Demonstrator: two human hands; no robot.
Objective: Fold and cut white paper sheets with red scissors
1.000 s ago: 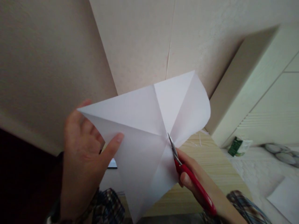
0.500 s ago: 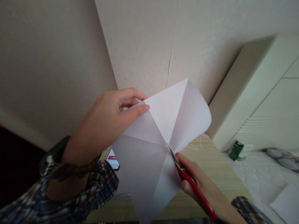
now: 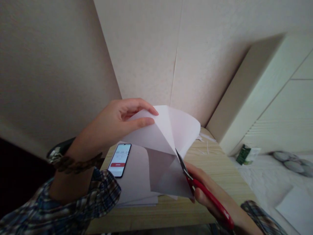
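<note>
Closest to me are my plaid sleeves (image 3: 102, 195), the left one bunched below a beaded bracelet (image 3: 80, 164) and a dark band on my wrist. My right hand (image 3: 209, 182) is wrapped around the red-handled scissors (image 3: 212, 201), fingers curled and thumb laid along the grip. Their metal point slants up and left to where the creases meet in the white paper (image 3: 146, 135); I cannot tell how far the blades are parted. I have the paper up in the air between my hands, bent into several facets, its right part curving outward and its lower part shaded. My left hand (image 3: 114, 119) is almost closed, thumb in front and fingers behind, pinching the paper by its upper left edge.

Below, on the wood-grained table (image 3: 181, 217), a phone (image 3: 119, 160) with a red button on its lit screen lies by the left edge of some flat white sheets (image 3: 135, 186). Thin paper strips (image 3: 207, 147) lie toward the table's far right corner.

Off to the right, a white quilted surface (image 3: 259, 178) bears a loose sheet (image 3: 298, 207), a green and white box (image 3: 248, 154) and a grey pebble-patterned thing (image 3: 287, 158). Behind it stands a cream panel (image 3: 276, 104), and past the table rises the pale wall (image 3: 202, 58).
</note>
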